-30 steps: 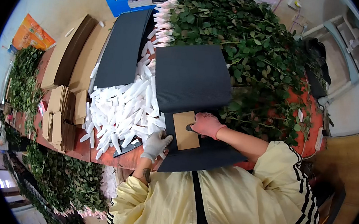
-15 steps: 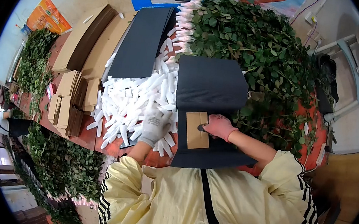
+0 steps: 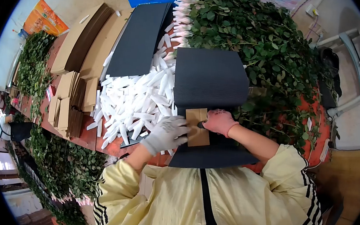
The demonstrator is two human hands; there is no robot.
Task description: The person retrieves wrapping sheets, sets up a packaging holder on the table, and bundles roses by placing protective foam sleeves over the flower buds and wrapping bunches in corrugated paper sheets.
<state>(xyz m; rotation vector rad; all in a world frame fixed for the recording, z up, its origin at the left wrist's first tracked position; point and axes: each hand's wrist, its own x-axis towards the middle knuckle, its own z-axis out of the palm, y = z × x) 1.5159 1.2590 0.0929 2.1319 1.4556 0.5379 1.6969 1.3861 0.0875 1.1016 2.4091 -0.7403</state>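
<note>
A small brown cardboard piece [image 3: 198,133] lies on a dark sheet [image 3: 215,155] in front of my body. My left hand [image 3: 167,134], in a pale grey glove, is at the cardboard's left side with its fingers bent toward it; whether it grips anything is hidden. On the right, my right hand [image 3: 219,122], in a pink glove, has its fingers closed on a small dark object [image 3: 200,125] at the cardboard's right edge. Just beyond the hands stands a stack of black sheets [image 3: 210,78]. White sleeves [image 3: 136,100] are heaped to the left.
Leafy stems with pink-wrapped heads [image 3: 254,42] cover the right back. Black boards [image 3: 139,40] and brown cardboard stacks [image 3: 81,39] lie at the left. Another person [image 3: 5,127] is at the far left. A folded chair frame [image 3: 355,63] stands at the right.
My left hand went from the cardboard to the white sleeves, then came back beside the cardboard. My right hand has stayed at the cardboard's right edge. The view has shifted slightly.
</note>
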